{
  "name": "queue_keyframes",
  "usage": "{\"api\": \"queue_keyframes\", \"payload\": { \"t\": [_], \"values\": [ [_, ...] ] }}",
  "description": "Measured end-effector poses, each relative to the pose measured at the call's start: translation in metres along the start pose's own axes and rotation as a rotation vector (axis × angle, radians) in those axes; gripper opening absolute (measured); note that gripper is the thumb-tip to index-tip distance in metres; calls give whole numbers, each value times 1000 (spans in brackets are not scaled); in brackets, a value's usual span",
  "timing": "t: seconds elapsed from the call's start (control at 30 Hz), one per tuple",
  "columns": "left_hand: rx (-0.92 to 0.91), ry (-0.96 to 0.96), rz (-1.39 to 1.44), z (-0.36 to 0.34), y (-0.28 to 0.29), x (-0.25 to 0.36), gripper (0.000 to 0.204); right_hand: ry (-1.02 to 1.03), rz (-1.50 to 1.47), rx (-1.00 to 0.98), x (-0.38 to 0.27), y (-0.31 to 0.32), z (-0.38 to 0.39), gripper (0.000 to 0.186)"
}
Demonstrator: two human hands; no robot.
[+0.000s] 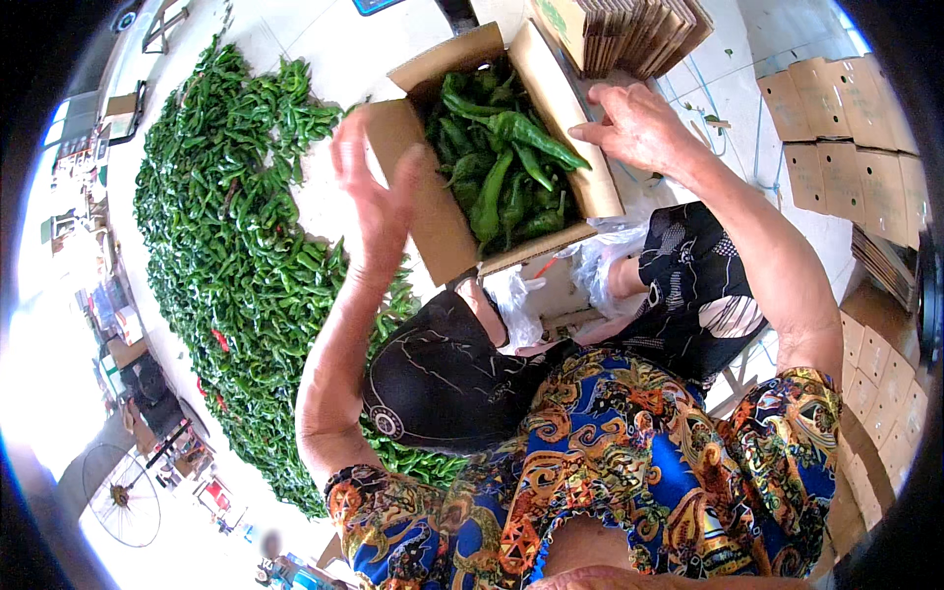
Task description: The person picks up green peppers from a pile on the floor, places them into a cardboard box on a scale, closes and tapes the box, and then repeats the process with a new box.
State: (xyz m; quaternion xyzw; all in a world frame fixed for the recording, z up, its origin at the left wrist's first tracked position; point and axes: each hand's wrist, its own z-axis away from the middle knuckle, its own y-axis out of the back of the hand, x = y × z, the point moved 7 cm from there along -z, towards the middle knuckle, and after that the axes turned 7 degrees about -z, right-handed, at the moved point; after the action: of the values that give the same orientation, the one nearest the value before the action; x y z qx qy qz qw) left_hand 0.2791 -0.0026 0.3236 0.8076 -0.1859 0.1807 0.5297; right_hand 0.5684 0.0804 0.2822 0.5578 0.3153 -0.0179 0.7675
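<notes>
Between my knees stands an open cardboard box point(438, 221), its flaps folded outward. Green peppers point(516, 162) fill it to near the top, and a long one lies across the others toward the right side. My left hand point(372, 187) is at the box's left flap, fingers spread and somewhat blurred, with nothing in it. Over the right flap is my right hand point(639, 128), its fingers apart and slightly curled, no pepper in them. Whether either hand touches the cardboard is hard to tell.
A large heap of green peppers point(226, 236) spreads over the floor to the left, with a few red ones in it. Flattened cartons point(639, 34) stand beyond the box. Closed cardboard boxes point(836, 138) are stacked at the right. A bicycle wheel point(120, 494) shows at lower left.
</notes>
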Motion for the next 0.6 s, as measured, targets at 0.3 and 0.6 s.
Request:
{"api": "queue_keyframes", "payload": {
  "t": [0.3, 0.6],
  "values": [
    [-597, 737, 417, 26, -48, -58, 40, -109, -311, -45, 3, -23, -29, 24],
    [-627, 749, 475, 33, -75, -75, 38, 5, -222, -20, 9, -31, -22, 42]
  ]
}}
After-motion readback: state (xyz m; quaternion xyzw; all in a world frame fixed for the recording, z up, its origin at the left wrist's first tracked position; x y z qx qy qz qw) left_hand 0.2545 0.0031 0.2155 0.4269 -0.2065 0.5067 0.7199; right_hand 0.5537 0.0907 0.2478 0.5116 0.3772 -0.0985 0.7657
